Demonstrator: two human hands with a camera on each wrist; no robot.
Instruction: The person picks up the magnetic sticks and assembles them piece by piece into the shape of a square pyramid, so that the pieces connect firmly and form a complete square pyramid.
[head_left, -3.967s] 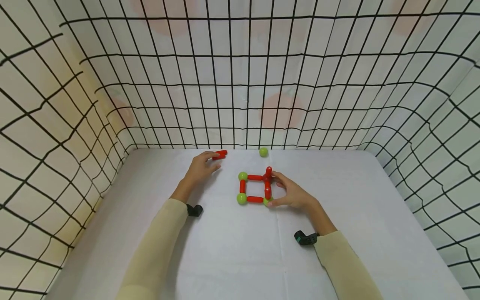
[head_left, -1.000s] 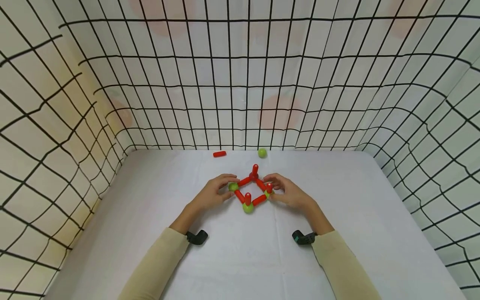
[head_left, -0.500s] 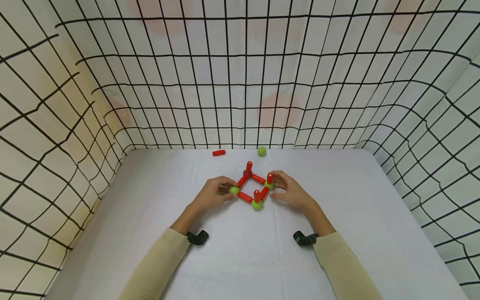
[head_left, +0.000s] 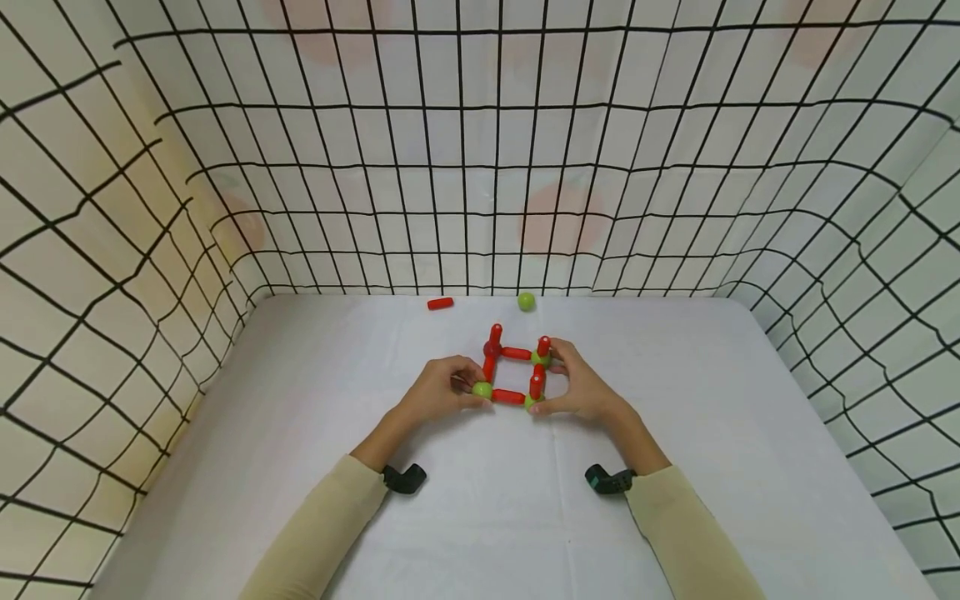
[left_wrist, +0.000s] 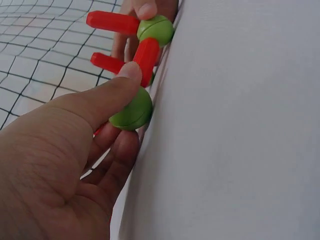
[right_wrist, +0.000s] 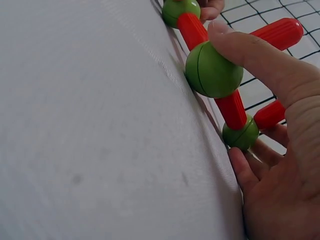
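Note:
On the white table in the head view is a square frame of red rods (head_left: 510,397) joined by balls. A red ball (head_left: 492,349) forms its back left corner; the other corners are green balls. Red rods stand upright at every corner but the front left. My left hand (head_left: 444,390) pinches the front left green ball (left_wrist: 135,111) between thumb and fingers. My right hand (head_left: 588,390) holds the frame's right side, its thumb on the front right green ball (right_wrist: 214,70) and its fingers at the back right green ball (right_wrist: 241,133).
Behind the frame, near the table's far edge, lie a loose red rod (head_left: 440,303) and a loose green ball (head_left: 527,302). Black wire mesh (head_left: 480,167) rises at the back and both sides. Each wrist wears a small black camera (head_left: 405,479).
My left hand has come from the loose rods to the frame. One of two loose rods has gone; a third rod now stands upright. The frame has turned, bringing its red ball to the back left.

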